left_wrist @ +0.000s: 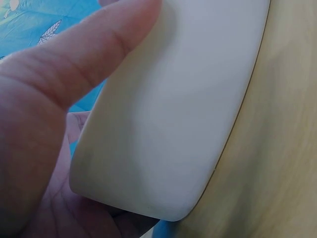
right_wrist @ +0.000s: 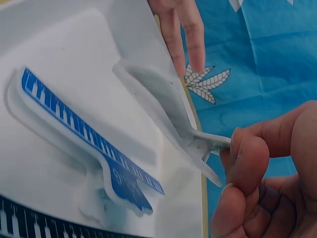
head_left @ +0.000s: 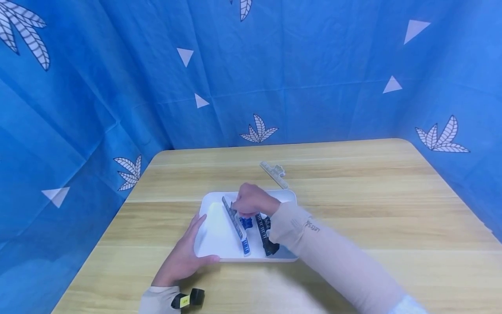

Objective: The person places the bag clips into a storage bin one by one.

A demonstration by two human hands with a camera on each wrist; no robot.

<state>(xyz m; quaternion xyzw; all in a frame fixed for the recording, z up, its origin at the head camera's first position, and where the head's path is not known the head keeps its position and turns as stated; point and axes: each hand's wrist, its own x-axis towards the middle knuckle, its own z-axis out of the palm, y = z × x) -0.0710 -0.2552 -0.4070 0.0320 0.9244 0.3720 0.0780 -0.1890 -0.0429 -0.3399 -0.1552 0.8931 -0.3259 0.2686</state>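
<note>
A white tray (head_left: 213, 244) sits on the table, and my left hand (head_left: 185, 257) holds its front left corner. In the left wrist view the thumb (left_wrist: 94, 54) lies against the tray's outer wall. My right hand (head_left: 252, 199) is above the tray, pinching the handle of a pale grey clip (right_wrist: 163, 104). That clip is tilted over a blue clip with a piano-key pattern (right_wrist: 89, 134), which lies in the tray. A black piano-key clip (head_left: 262, 231) lies to the right of the blue one, partly hidden by the right sleeve in the head view.
Behind the tray, another pale grey clip (head_left: 274, 174) lies on the wooden table (head_left: 372, 196). A blue cloth (head_left: 313, 87) with leaf and triangle prints hangs behind the table and along its sides.
</note>
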